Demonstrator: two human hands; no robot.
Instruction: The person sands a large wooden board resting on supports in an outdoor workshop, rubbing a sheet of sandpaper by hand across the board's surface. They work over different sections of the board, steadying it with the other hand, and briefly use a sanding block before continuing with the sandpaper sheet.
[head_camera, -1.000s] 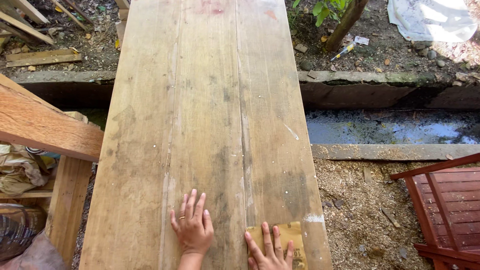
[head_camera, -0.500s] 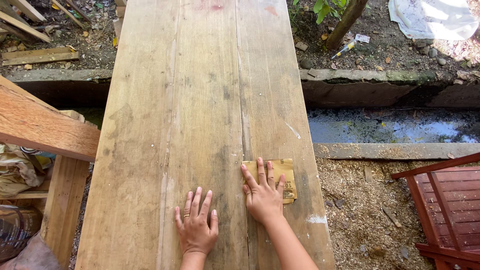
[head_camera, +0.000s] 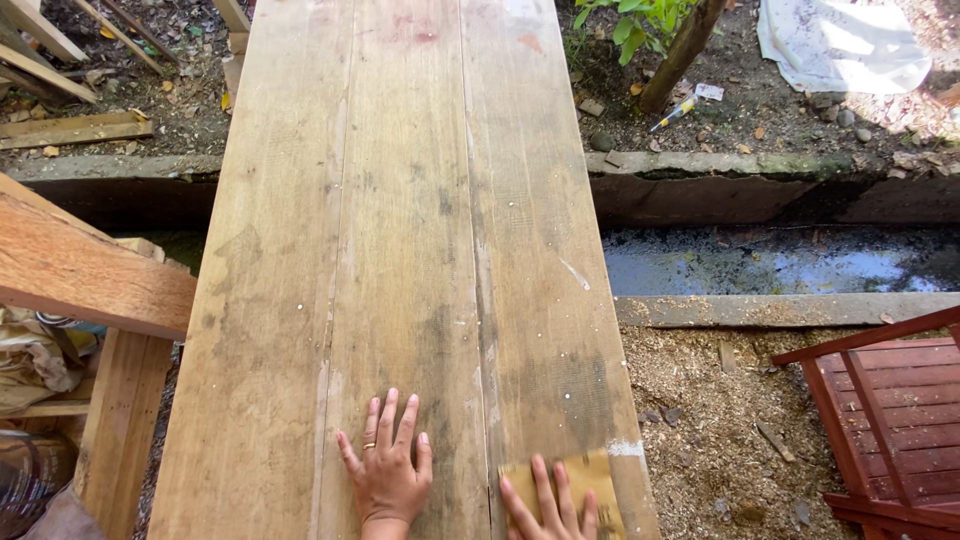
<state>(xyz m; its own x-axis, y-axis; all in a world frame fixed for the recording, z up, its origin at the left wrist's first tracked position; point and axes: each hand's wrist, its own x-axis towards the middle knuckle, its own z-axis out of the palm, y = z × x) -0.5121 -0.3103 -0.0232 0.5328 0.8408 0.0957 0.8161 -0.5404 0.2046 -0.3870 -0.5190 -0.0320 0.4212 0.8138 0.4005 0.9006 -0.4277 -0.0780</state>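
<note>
Two hands down on the wood here, both at the near end of the tabletop (head_camera: 400, 250). The right hand (head_camera: 550, 505) is flat on a yellowish-tan sheet of sandpaper (head_camera: 590, 478), fingers spread and pressing it down rather than curled around it, so the sheet sits right under the palm and fingers, with its far edge and right side poking out past the fingertips. Only the fingers and part of the hand show, the rest is cut off by the bottom of the view. The sandpaper lies on the right-hand plank, close to the tabletop's right edge, just below a small white paint smudge (head_camera: 627, 448).

The left hand (head_camera: 388, 472) is just beside it to the left, apart from the sheet, lying open and flat on the bare middle plank, fingers fanned, a ring on one finger. It isn't holding anything.

The tabletop is made of long weathered planks running away from the person, with grey stains and reddish marks at the far end. To the right there's sawdust on the ground (head_camera: 720, 420), a red slatted wooden piece (head_camera: 890, 410), and a ditch of dark water (head_camera: 780, 265). On the left, a thick timber beam (head_camera: 80, 265).
</note>
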